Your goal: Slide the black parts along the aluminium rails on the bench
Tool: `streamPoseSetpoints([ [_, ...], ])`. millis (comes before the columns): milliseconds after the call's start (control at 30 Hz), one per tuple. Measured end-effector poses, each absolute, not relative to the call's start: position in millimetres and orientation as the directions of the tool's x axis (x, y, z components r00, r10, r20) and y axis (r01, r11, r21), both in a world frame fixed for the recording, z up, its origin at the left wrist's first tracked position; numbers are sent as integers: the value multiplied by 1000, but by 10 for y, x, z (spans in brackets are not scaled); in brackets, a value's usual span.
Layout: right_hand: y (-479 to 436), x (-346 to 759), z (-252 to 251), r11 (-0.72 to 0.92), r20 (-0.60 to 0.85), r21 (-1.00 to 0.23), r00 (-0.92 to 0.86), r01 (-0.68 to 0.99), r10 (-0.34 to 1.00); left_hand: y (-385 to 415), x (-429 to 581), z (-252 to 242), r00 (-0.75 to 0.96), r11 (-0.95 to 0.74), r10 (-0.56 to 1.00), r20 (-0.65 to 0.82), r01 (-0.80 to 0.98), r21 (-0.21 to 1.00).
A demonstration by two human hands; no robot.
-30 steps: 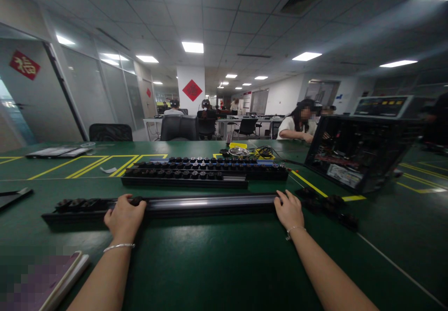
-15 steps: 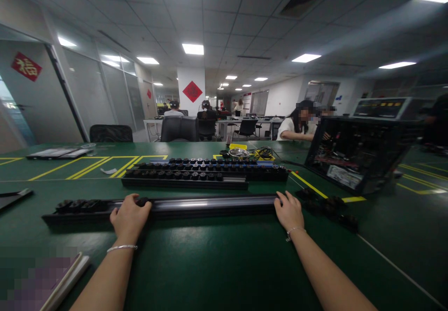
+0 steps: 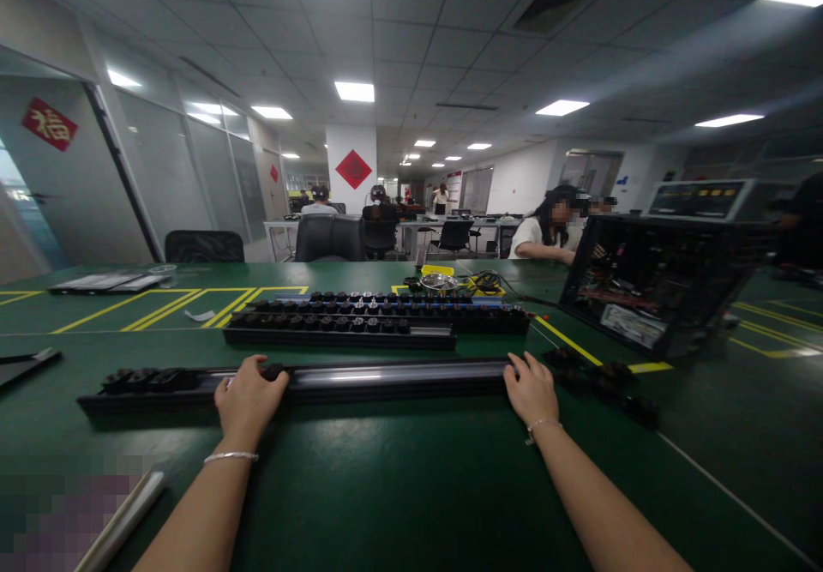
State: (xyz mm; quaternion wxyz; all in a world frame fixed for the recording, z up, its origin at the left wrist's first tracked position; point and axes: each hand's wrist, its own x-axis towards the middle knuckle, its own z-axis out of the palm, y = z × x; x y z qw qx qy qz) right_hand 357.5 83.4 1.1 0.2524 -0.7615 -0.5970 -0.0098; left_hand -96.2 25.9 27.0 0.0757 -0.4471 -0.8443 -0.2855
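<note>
A long black rail (image 3: 399, 375) with a shiny strip along its top lies crosswise on the green table. Several black parts (image 3: 145, 378) sit in a row at its left end. My left hand (image 3: 250, 392) is closed round a small black part (image 3: 273, 372) on the rail, left of the middle. At the rail's right end, my right hand (image 3: 531, 383) grips the edge between thumb and fingers. Scattered black parts (image 3: 610, 376) lie just right of that hand.
Behind the rail stand more black rails (image 3: 340, 332) filled with round parts. An open computer case (image 3: 662, 280) is at the right, with a person (image 3: 537, 237) beyond it. A notebook (image 3: 122, 520) lies at the near left, cables (image 3: 485, 282) at the back.
My left hand has moved a little to the right along the rail, and the small black part with it. My right hand has stayed in place.
</note>
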Motion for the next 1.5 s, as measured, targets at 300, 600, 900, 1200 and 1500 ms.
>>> streamPoseSetpoints([
  [300, 907, 3614, -80, -137, 379, -339, 268, 931, 885, 267, -908, 291, -558, 411, 736, 383, 818, 403],
  [600, 880, 3601, -33, -158, 328, -355, 281, 921, 902, 253, -865, 314, -549, 402, 744, 380, 823, 402],
  [900, 862, 3588, -4, -167, 305, -361, 286, 917, 909, 266, -861, 298, -519, 368, 764, 384, 839, 401],
  [1200, 882, 3601, -45, -145, 358, -335, 268, 931, 894, 261, -793, 330, -503, 361, 779, 374, 847, 390],
  [1500, 879, 3607, -45, -143, 349, -345, 268, 928, 898, 292, -766, 299, -471, 335, 793, 386, 867, 370],
])
